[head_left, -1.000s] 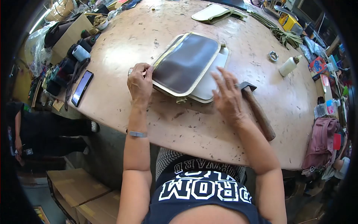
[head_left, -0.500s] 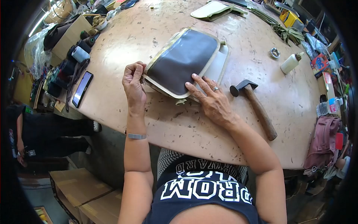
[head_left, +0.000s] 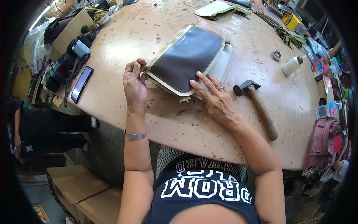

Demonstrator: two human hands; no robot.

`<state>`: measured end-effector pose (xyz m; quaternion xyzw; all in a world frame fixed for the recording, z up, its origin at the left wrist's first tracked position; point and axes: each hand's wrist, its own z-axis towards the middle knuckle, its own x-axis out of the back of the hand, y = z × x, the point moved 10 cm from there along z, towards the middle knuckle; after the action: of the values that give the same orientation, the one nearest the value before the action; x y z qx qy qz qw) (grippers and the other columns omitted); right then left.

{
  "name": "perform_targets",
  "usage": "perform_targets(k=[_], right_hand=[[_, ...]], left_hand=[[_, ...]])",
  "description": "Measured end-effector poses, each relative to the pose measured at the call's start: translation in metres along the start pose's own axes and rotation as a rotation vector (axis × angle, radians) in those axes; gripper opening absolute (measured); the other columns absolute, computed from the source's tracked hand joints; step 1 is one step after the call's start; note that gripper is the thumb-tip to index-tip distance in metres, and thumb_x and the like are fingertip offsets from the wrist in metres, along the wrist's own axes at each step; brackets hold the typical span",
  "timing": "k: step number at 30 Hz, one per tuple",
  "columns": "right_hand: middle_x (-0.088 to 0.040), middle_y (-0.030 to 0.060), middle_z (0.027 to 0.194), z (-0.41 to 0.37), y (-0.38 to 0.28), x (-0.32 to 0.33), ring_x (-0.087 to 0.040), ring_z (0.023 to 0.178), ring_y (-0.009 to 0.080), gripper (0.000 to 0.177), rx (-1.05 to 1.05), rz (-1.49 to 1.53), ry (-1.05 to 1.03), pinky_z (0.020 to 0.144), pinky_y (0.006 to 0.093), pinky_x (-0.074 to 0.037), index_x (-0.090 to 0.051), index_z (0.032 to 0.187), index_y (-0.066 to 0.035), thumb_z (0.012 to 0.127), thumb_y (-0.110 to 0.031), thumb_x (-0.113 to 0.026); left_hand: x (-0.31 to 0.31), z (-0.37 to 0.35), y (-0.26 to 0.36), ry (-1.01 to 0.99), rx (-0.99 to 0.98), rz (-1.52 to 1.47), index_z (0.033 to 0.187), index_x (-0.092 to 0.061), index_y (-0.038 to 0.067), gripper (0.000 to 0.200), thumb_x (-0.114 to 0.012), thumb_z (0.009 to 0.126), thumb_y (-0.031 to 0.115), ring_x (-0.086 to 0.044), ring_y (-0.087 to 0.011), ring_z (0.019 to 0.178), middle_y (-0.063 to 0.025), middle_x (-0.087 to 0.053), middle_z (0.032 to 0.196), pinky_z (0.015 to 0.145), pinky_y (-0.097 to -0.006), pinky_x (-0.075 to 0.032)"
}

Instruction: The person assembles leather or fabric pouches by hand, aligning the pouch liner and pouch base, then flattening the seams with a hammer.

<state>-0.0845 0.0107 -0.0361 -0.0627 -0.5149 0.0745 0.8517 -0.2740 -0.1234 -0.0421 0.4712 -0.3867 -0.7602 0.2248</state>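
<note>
A dark brown panel with pale edging lies tilted on the worktable, layered over a whitish piece. At its left corner my left hand has curled fingers, pinching a small bit of the edging. My right hand rests on the panel's lower right part, fingers spread, a ring on one of them. A hammer with a wooden handle lies to the right of that hand, its dark head toward the panel.
On the table are a phone, thread spools, a white bottle, a metal ring-shaped item and another pale piece. Another person stands at left; someone's hand shows at the far edge.
The panel and my right hand have shifted slightly right. My left hand's fingers have drawn a little away from the panel's corner. Another person's hand has appeared at the table's far edge.
</note>
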Motion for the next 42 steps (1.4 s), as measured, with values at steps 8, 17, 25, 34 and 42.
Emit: perform_targets(k=[8, 17, 25, 34, 42], right_hand=[[-0.033, 0.0128, 0.138, 0.000, -0.002, 0.008, -0.042, 0.118, 0.0347, 0.064, 0.035, 0.027, 0.063, 0.098, 0.0443, -0.037, -0.038, 0.132, -0.016, 0.073, 0.004, -0.049], [-0.035, 0.0183, 0.130, -0.004, 0.014, 0.021, -0.043, 0.113, 0.0392, 0.056, -0.083, 0.319, 0.192, 0.091, 0.0407, -0.043, -0.037, 0.121, -0.003, 0.069, 0.006, -0.055], [-0.042, 0.0141, 0.125, -0.008, 0.016, 0.014, -0.047, 0.109, 0.0357, 0.055, -0.094, 0.264, 0.175, 0.088, 0.0391, -0.043, -0.038, 0.122, -0.006, 0.070, 0.005, -0.053], [-0.042, 0.0141, 0.130, -0.003, 0.004, 0.025, -0.044, 0.116, 0.0332, 0.057, 0.008, 0.312, 0.174, 0.096, 0.0380, -0.039, -0.041, 0.124, -0.006, 0.070, 0.006, -0.053], [-0.042, 0.0140, 0.128, 0.010, -0.015, 0.034, -0.043, 0.118, 0.0317, 0.049, 0.089, 0.285, 0.222, 0.098, 0.0423, -0.036, -0.049, 0.116, -0.006, 0.069, 0.006, -0.053]], left_hand=[[0.014, -0.004, 0.037, 0.149, -0.236, 0.395, 0.098, -0.053, 0.004, 0.012, -0.050, 0.090, 0.013, -0.053, -0.0179, 0.098, -0.0099, -0.058, 0.103, 0.090, -0.0294, -0.040], [-0.135, -0.074, 0.021, -0.608, -0.494, 1.266, 0.087, -0.056, 0.006, 0.027, -0.072, 0.068, 0.015, -0.052, -0.0278, 0.106, -0.0089, -0.058, 0.108, 0.088, -0.0348, -0.042], [-0.100, -0.045, 0.010, -0.406, -0.179, 0.944, 0.094, -0.060, 0.001, 0.012, -0.057, 0.084, 0.006, -0.061, -0.0158, 0.073, -0.0105, -0.064, 0.083, 0.066, -0.0249, -0.047], [-0.107, -0.049, 0.002, -0.476, -0.084, 0.968, 0.087, -0.052, 0.001, 0.009, -0.056, 0.087, 0.010, -0.057, -0.0097, 0.086, -0.0053, -0.063, 0.090, 0.076, -0.0227, -0.045], [-0.077, -0.010, -0.019, -0.379, 0.136, 0.653, 0.087, -0.053, 0.006, 0.006, -0.051, 0.091, 0.012, -0.044, -0.0025, 0.069, 0.0041, -0.051, 0.075, 0.063, -0.0166, -0.036]])
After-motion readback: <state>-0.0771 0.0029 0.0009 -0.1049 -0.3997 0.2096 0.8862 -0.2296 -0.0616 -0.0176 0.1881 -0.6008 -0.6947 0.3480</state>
